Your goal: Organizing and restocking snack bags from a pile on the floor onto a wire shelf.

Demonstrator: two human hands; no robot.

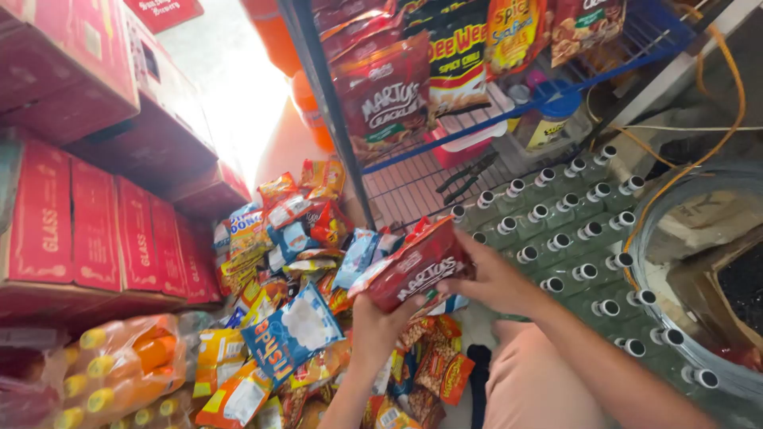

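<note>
Hands meet on one dark red snack bag (413, 270); the left hand (380, 326) closes its grip on the bag's lower edge from beneath, and the right hand (493, 280) clasps its right end; below them lies a heap of snack packets (294, 318), too many to count; right, green capped bottles (580, 238) in rows; left, red cartons (95, 222); beyond, a blue wire rack (445, 151) with hanging bags.

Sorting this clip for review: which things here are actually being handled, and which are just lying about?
In hand:
- red snack bags, held by both the left hand and right hand
- snack packet pile just below the hands

Lying about:
- red cartons
- white-capped green bottles
- blue wire rack of hanging snacks
- orange drink bottles
</note>
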